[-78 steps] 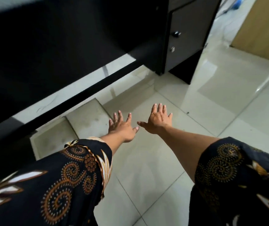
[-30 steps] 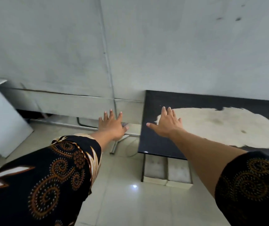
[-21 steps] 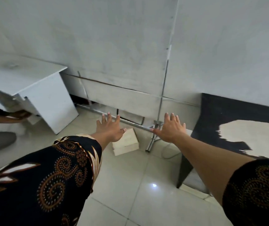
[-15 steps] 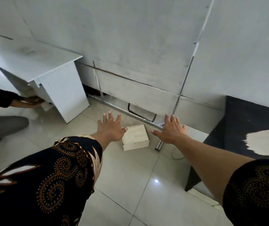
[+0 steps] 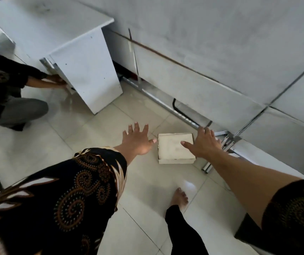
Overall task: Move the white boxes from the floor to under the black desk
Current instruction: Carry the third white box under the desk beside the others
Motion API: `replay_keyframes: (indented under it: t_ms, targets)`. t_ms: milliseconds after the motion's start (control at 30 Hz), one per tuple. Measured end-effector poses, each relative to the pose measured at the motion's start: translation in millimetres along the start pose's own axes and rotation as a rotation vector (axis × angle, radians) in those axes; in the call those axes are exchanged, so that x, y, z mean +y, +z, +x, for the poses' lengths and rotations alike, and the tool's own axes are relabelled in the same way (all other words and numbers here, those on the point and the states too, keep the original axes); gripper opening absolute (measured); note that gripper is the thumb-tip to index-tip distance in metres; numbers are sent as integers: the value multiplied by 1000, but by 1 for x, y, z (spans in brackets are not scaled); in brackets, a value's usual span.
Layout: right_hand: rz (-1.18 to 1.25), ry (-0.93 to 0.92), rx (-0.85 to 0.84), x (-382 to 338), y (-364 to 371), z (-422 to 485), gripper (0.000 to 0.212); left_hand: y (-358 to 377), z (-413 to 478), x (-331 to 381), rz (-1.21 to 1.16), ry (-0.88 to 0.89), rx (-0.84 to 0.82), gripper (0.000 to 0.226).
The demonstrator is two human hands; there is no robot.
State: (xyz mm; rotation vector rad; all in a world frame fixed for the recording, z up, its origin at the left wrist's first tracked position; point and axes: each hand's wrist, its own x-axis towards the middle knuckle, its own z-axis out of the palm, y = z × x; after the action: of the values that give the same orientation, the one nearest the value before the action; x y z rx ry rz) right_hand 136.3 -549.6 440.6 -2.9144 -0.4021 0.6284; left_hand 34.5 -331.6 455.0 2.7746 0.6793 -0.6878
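Observation:
A white box (image 5: pixel 171 149) lies flat on the tiled floor near the wall. My left hand (image 5: pixel 137 140) hovers just left of it, fingers spread, holding nothing. My right hand (image 5: pixel 205 142) is stretched out over the box's right edge, thumb above the lid, fingers apart; whether it touches the box I cannot tell. A dark corner of the black desk (image 5: pixel 243 234) shows at the lower right, mostly hidden behind my right arm.
A white desk (image 5: pixel 85 70) stands at the upper left, with another person (image 5: pixel 5 92) crouching beside it, a hand at its side panel. A metal rail (image 5: pixel 165 103) and a short metal leg (image 5: pixel 215 155) run along the grey wall. My bare foot (image 5: pixel 179 197) rests on the tiles.
My view swung from the black desk leftward and down to the box. Both hands have come closer to the box, now flanking it; the right hand reaches over its edge.

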Motion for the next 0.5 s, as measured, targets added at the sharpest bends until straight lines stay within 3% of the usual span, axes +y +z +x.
replay_keyframes:
  t_ms: [200,500]
  targets:
    - [-25,52,-162,19,69,167,107,59,156,22,-81,-94,-176,77]
    - [0,222,-271,93,269,308,100,249,334,18,-186,-129,-377,79]
